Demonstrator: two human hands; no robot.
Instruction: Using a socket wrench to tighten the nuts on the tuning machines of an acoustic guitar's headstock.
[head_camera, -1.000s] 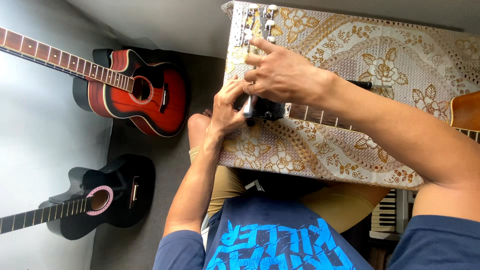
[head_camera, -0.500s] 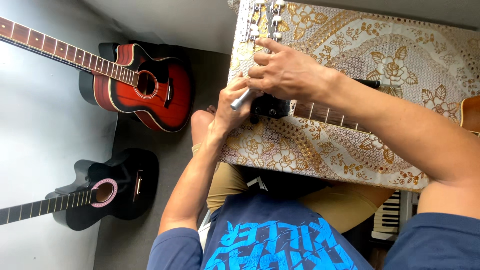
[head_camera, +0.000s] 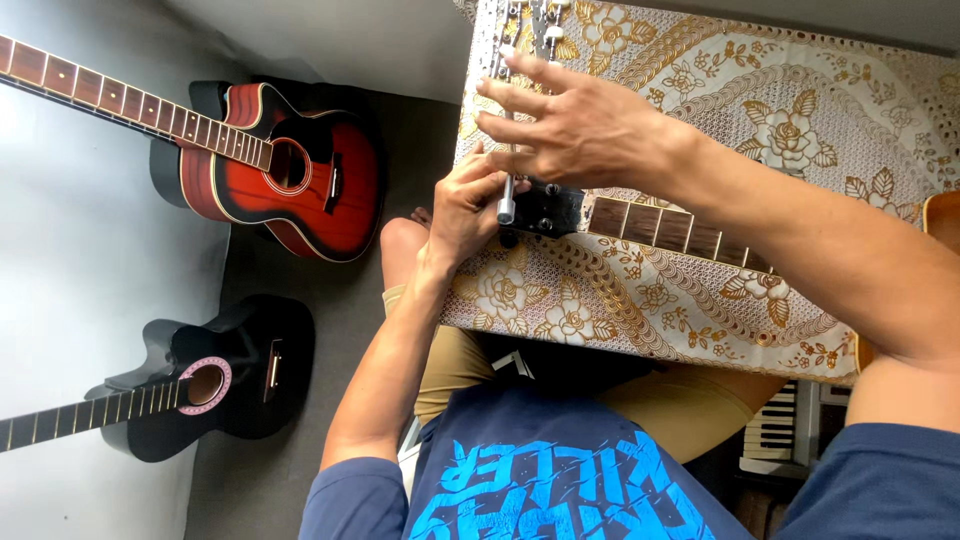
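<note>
A guitar neck (head_camera: 665, 226) with a dark fretboard lies across a table covered by a gold floral cloth (head_camera: 800, 130). Its headstock (head_camera: 545, 208) is black, and silver tuning pegs (head_camera: 525, 18) show at the table's far edge. My left hand (head_camera: 465, 210) grips a slim metal tool (head_camera: 506, 198) held against the headstock. My right hand (head_camera: 575, 125) hovers over the headstock with fingers spread, resting on or just above it. What lies under that palm is hidden.
A red sunburst acoustic guitar (head_camera: 290, 170) and a black acoustic guitar (head_camera: 200, 385) lean on the grey floor at the left. A small keyboard (head_camera: 775, 430) sits below the table at the right. My knees are under the table's near edge.
My right hand has opened and its fingers have spread over the headstock. My left hand has stayed at the headstock with the tool more upright.
</note>
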